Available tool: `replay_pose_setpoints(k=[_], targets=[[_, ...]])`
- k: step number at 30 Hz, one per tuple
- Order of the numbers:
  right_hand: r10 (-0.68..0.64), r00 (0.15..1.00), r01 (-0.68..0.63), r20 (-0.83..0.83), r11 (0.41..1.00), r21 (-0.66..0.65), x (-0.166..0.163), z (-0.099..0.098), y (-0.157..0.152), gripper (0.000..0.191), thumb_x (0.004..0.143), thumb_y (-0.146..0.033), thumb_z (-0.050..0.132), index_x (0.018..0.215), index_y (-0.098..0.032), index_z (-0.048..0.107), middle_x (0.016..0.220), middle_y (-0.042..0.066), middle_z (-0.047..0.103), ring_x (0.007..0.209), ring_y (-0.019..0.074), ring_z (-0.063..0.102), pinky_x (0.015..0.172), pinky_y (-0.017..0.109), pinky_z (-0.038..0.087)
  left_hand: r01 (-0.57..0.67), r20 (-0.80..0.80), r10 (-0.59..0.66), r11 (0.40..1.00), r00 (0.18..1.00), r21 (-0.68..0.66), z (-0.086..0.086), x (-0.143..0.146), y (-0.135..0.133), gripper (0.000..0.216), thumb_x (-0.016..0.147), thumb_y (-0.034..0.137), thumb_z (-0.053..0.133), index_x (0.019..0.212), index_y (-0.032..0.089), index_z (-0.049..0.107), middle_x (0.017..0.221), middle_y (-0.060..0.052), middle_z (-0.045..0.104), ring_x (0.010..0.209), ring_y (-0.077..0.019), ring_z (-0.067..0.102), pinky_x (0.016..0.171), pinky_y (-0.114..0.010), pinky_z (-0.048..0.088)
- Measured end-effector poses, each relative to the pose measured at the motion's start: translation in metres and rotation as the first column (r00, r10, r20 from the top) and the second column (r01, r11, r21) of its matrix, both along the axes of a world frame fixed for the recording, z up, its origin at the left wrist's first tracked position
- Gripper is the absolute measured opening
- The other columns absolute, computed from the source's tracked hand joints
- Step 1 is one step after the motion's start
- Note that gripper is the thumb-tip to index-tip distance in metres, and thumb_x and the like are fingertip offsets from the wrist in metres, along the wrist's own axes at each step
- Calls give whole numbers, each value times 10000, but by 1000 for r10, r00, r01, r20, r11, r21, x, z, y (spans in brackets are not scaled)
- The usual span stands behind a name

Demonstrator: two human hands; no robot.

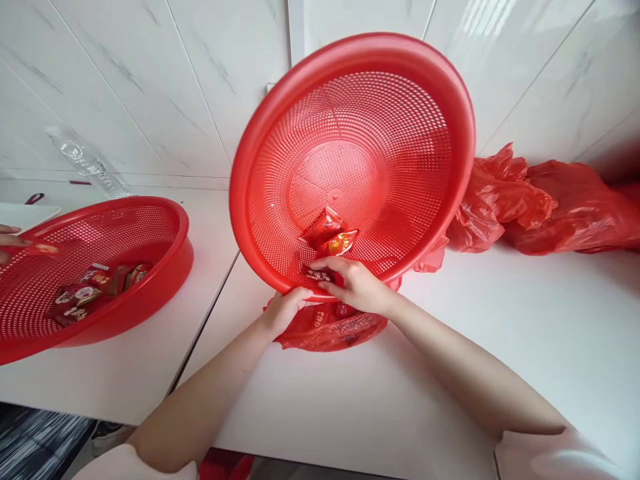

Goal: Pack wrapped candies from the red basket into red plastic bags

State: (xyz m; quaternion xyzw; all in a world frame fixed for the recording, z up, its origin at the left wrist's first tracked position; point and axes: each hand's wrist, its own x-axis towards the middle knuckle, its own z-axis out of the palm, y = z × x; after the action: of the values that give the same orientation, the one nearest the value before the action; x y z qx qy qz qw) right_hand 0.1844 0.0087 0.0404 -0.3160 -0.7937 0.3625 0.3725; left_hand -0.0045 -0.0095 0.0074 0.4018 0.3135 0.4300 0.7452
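Observation:
A large red plastic basket point(350, 57) with mesh sides is tilted toward me. Its near rim is gripped by my left hand point(287, 312). Inside, my right hand point(357, 287) has thumb and fingers closed about a small dark wrapped snack packet point(319, 274). Just beyond the fingers lie a red packet point(323, 227) and a shiny red-and-gold packet point(339, 244). Below the tilted rim a red plastic bag point(330, 337) sits on the white table point(430, 393), with wrapped packets showing in it. The basket hides the bag's far part.
Another red basket point(175, 267) with several packets stands at the left, where another person's hand point(9, 241) holds a small red item. Behind it a clear plastic bottle point(90, 163) lies by the tiled wall. Red plastic bags point(575, 207) rest at the back right.

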Motion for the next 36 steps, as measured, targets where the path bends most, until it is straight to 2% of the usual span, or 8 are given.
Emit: replay_pose_setpoints(k=[5, 13, 22, 25, 27, 31, 33, 36], targets=[[-79, 915, -116, -395, 888, -445, 7, -2, 9, 337, 853, -337, 645, 1152, -182, 640, 1037, 59, 696, 784, 120, 644, 752, 270, 537, -34, 70, 36, 999, 997, -35, 14, 1, 7, 348, 796, 165, 528, 1097, 102, 689, 1046, -110, 727, 1098, -323, 634, 1001, -505, 449], [-82, 902, -199, -425, 793, -576, 14, -4, 11, 316, 816, -332, 699, 1096, -188, 680, 914, 31, 701, 689, 89, 607, 681, 229, 510, -119, 69, 121, 992, 990, -35, 19, -3, 12, 356, 775, 156, 533, 1086, 75, 687, 1080, -127, 721, 1088, -333, 641, 1008, -507, 447], [-64, 950, -78, -307, 899, -431, 15, 1, 6, 286, 892, -424, 592, 1008, -207, 738, 1083, 62, 708, 1012, 190, 644, 929, 353, 503, -105, 89, 103, 994, 991, 17, 19, -1, 11, 413, 782, 151, 534, 1173, 101, 656, 1143, -119, 703, 1133, -325, 619, 1036, -505, 427], [-177, 963, 133, -204, 968, -213, 14, 5, 3, 290, 929, -415, 534, 1072, -232, 707, 1135, 60, 685, 1055, 204, 630, 980, 394, 475, -73, 101, 72, 997, 992, 4, 20, 2, 9, 469, 789, 154, 530, 1248, 122, 616, 1156, -115, 700, 1141, -322, 615, 1058, -517, 399], [-264, 957, 267, -120, 963, 14, 14, 6, 3, 276, 948, -371, 501, 1120, -245, 676, 1231, 67, 637, 1146, 216, 586, 1045, 421, 423, -31, 106, 33, 999, 994, -23, 20, 5, 6, 482, 792, 161, 525, 1265, 116, 606, 1155, -123, 699, 1143, -328, 613, 1060, -528, 393], [-429, 897, 374, 109, 867, 329, 14, -1, 7, 522, 924, -342, 518, 1424, -232, 418, 1548, 114, 305, 1420, 288, 291, 1141, 534, 270, 50, 101, -46, 998, 994, -37, 21, 9, -1, 464, 798, 148, 519, 1250, 130, 620, 1151, -110, 701, 1154, -325, 605, 1053, -524, 400], [-452, 858, 355, 244, 865, 355, 15, -7, 9, 692, 914, -382, 527, 1518, -218, 233, 1603, 130, 134, 1465, 325, 152, 1134, 590, 244, 53, 84, -51, 998, 995, -28, 22, 10, -4, 461, 794, 137, 529, 1244, 153, 625, 1149, -94, 703, 1159, -316, 602, 1052, -512, 402], [-377, 841, 256, 389, 909, 329, 17, -9, 7, 774, 913, -484, 506, 1541, -207, 147, 1602, 147, 126, 1465, 357, 126, 1104, 604, 292, 28, 65, -26, 999, 998, -35, 22, 10, -3, 445, 781, 131, 536, 1213, 144, 642, 1122, -94, 713, 1157, -317, 602, 1049, -511, 402]])
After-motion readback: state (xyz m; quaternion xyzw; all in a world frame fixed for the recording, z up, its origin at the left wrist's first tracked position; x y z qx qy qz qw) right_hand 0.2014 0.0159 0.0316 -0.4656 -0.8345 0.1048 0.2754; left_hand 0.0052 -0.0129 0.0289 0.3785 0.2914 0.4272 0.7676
